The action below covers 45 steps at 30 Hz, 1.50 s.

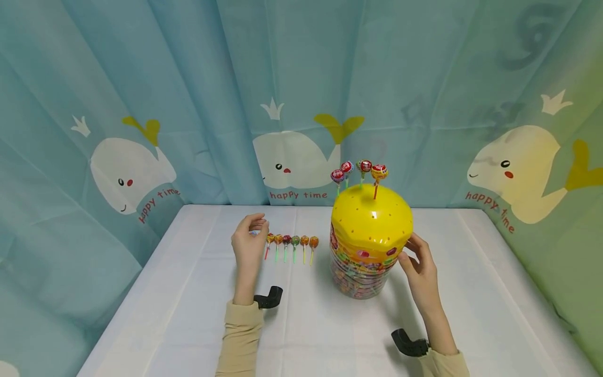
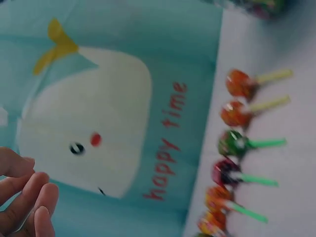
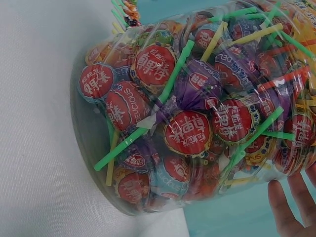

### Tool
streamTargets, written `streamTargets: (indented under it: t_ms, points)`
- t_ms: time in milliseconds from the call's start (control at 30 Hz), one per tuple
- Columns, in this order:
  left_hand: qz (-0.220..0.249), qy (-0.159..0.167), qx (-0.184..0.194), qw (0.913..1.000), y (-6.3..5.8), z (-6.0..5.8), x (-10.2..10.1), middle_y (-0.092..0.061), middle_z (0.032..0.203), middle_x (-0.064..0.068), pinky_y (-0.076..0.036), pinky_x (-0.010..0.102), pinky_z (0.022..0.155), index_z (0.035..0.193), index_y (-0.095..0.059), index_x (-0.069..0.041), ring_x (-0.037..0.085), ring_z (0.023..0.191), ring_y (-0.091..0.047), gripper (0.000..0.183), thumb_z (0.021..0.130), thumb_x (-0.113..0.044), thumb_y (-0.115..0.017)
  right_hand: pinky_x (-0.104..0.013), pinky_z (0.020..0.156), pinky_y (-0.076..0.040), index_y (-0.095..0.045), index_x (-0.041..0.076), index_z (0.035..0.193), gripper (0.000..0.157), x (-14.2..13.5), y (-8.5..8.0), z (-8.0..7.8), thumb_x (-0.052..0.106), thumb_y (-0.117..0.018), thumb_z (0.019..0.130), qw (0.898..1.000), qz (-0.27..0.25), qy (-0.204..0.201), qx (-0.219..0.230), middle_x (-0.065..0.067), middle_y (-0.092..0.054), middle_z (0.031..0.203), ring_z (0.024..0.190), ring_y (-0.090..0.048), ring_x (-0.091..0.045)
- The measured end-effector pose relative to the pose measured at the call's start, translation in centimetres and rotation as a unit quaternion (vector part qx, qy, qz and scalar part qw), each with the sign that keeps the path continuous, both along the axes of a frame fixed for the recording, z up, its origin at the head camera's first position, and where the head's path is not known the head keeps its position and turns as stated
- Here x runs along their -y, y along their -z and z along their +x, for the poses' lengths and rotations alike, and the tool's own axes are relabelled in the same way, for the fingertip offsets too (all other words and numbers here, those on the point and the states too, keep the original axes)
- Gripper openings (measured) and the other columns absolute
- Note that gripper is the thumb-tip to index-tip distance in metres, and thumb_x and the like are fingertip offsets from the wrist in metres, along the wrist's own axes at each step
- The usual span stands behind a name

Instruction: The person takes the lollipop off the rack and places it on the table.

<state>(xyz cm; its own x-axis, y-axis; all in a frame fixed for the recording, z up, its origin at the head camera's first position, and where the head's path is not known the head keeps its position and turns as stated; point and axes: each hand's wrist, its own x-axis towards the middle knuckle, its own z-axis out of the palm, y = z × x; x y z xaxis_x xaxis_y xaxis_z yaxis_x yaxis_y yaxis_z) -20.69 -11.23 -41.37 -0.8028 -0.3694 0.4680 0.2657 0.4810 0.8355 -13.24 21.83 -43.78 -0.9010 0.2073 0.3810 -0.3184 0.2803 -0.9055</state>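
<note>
A clear ribbed jar (image 3: 187, 108) packed with wrapped lollipops stands upright on the table, capped by a yellow lid (image 1: 372, 217) dotted with small holes. Several lollipops (image 1: 365, 166) stick up from the lid's far side. My right hand (image 1: 421, 269) rests against the jar's right side just under the lid, its fingers (image 3: 281, 205) fairly straight. Left of the jar lies a row of lollipops (image 1: 295, 241). At the row's left end is my left hand (image 1: 249, 241), loosely bent, with nothing visible between its fingers (image 2: 29, 197); it partly hides something blue-white behind it.
The white table (image 1: 188, 293) meets a blue curtain (image 1: 212, 104) with whale prints along its back edge. Black curved pieces, one (image 1: 269, 297) at the left wrist and another (image 1: 409, 344) at the right, stick out over the table.
</note>
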Motion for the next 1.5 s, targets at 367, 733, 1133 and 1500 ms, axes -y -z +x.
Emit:
streamTargets:
  t_ms: [367, 733, 1133, 1500]
  points:
    - [0.004, 0.047, -0.119, 0.9918, -3.3, 0.9, -2.9, -0.071, 0.087, 0.015, -0.047, 0.021, 0.063, 0.102, -0.071, -0.002, 0.027, 0.077, -0.065, 0.016, 0.086, -0.003, -0.068, -0.005, 0.093, -0.039, -0.041, 0.007, 0.142, 0.047, 0.1, -0.2, -0.1, 0.004, -0.052, 0.097, 1.0, 0.005, 0.001, 0.001, 0.021, -0.046, 0.13, 0.119, -0.045, -0.001]
    - [0.021, 0.104, -0.137, 0.9849, -5.8, 0.6, -5.9, -0.071, 0.09, 0.015, -0.049, 0.025, 0.065, 0.105, -0.07, -0.002, 0.026, 0.079, -0.065, 0.019, 0.087, -0.005, -0.067, -0.005, 0.092, -0.039, -0.041, 0.006, 0.142, 0.047, 0.0, -0.1, 0.0, 0.001, -0.051, 0.096, 1.0, 0.0, -0.003, -0.003, 0.02, -0.047, 0.13, 0.118, -0.045, -0.002]
    - [0.034, 0.157, -0.096, 0.9824, -7.1, -0.4, -8.6, -0.072, 0.095, 0.013, -0.049, 0.023, 0.067, 0.109, -0.069, -0.006, 0.026, 0.085, -0.066, 0.021, 0.088, -0.011, -0.068, -0.005, 0.092, -0.04, -0.041, 0.004, 0.141, 0.047, 0.0, 0.0, 0.0, 0.0, -0.051, 0.095, 1.0, 0.007, -0.004, -0.007, 0.02, -0.047, 0.13, 0.117, -0.046, -0.002]
    - [0.061, 0.194, -0.095, 0.9744, -7.9, -0.7, -10.7, -0.07, 0.1, 0.013, -0.048, 0.023, 0.069, 0.111, -0.068, -0.004, 0.027, 0.087, -0.064, 0.024, 0.088, -0.008, -0.068, -0.007, 0.093, -0.041, -0.041, 0.005, 0.142, 0.047, -0.2, 0.3, -0.2, 0.001, -0.051, 0.096, 1.0, 0.002, -0.007, -0.012, 0.019, -0.047, 0.13, 0.118, -0.046, -0.003]
